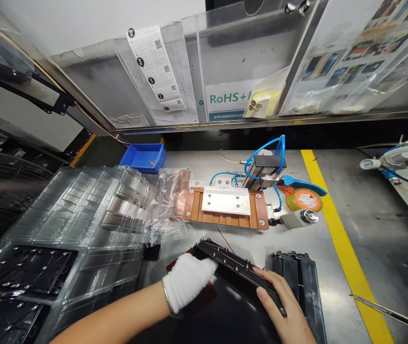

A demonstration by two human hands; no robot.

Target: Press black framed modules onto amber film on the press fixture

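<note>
A long black plastic part [233,260] with small metal studs is held tilted above the bench front. My left hand [187,279], in a white glove, is closed around its left end, fingers partly hidden beneath. My bare right hand [282,301] grips the other end, thumb on the near side and fingers over the far edge. A reddish-brown piece [204,298] shows partly under my left hand; what it is I cannot make out. Several similar black parts [295,274] stand stacked just right of my right hand.
A brown fixture [257,220] with a white block and blue air hoses sits behind the part. Clear plastic trays [92,191] pile up at left, near a blue bin [142,157]. At right are a tape roll [304,199] and metal tweezers [386,313].
</note>
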